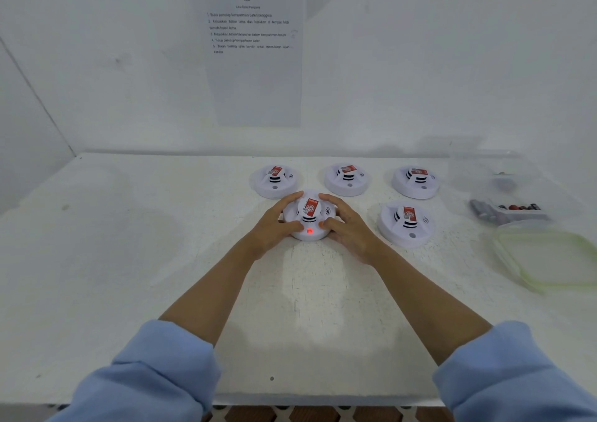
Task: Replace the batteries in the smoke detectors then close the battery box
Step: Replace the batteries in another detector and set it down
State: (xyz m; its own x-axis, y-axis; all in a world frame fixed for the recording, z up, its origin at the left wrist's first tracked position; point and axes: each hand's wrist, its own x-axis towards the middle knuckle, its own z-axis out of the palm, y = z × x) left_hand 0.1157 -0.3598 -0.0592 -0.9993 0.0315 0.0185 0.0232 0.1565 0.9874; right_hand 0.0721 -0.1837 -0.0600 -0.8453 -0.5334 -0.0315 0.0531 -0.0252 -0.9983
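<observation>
Blue sleeves [155, 373] frame the lower edge. On the white table [129, 244], mid-surface, one smoke detector [310, 214] is clasped from both sides: left hand [274, 224] and right hand [347, 227] curl round its rim. Its red light [309, 231] is lit. Four other detectors [405, 223] sit behind and to the right. At far right stands the clear battery box [517, 192], uncovered, with its lid [549, 260] just in front. The blurred contents are probably batteries.

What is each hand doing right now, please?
Left hand: grips the lit smoke detector.
Right hand: grips the same detector.
</observation>
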